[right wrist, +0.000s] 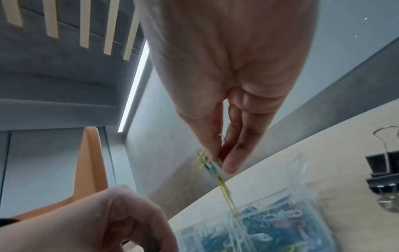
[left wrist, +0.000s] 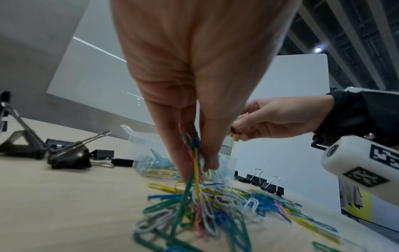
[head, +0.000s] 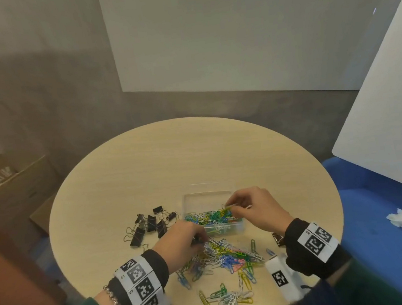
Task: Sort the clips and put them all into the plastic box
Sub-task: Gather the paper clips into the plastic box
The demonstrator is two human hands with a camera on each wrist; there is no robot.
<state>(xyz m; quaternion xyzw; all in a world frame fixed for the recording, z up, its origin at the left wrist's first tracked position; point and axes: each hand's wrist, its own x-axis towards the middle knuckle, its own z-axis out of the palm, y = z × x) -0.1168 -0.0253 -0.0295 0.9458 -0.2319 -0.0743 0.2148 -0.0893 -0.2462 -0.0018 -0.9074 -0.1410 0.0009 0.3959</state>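
Observation:
A clear plastic box [head: 210,198] stands mid-table, its near half filled with coloured paper clips [head: 211,218]. My right hand [head: 236,205] hovers over the box and pinches a few paper clips [right wrist: 212,166], with a yellow one dangling into the box [right wrist: 302,196]. A loose pile of coloured paper clips [head: 226,255] lies in front of the box. My left hand [head: 198,240] reaches down into that pile, and its fingertips [left wrist: 210,163] pinch a bunch of clips [left wrist: 194,163]. Black binder clips [head: 150,224] lie left of the box.
A smaller scatter of paper clips [head: 229,298] lies near the round table's front edge [head: 84,285]. More binder clips [left wrist: 268,185] sit right of the pile. Cardboard boxes [head: 9,186] stand on the floor to the left; a blue seat [head: 395,242] with crumpled tissue [head: 401,219] is to the right.

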